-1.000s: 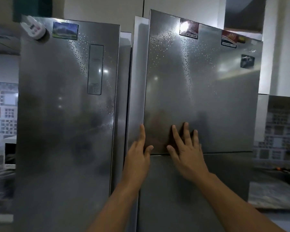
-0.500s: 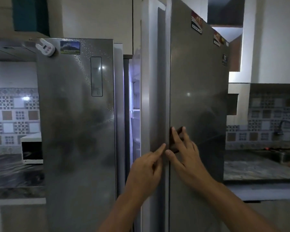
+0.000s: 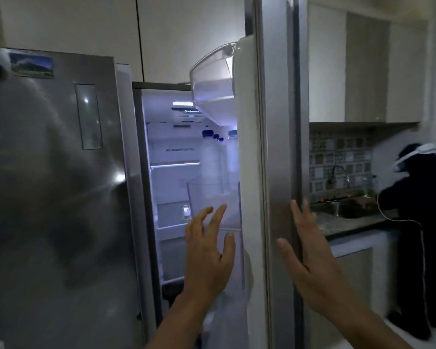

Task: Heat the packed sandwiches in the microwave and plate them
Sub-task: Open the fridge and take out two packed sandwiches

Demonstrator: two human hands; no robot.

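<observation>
The steel fridge's right door stands swung wide, seen nearly edge-on. My right hand is open, its fingers resting on the door's outer edge. My left hand is open with fingers spread, in front of the clear door bin on the door's inner side, holding nothing. The lit fridge interior shows white shelves. Several bottles with blue caps stand in the door bin. No packed sandwiches or microwave are in sight.
The left fridge door is shut, with a magnet near its top. To the right, a person in dark clothes stands at a stone counter with a sink and faucet. Cabinets hang above.
The right fridge door has swung from nearly shut to wide open, exposing the lit interior. My left hand moved off the door edge to the inner side; my right hand stays on the outer edge.
</observation>
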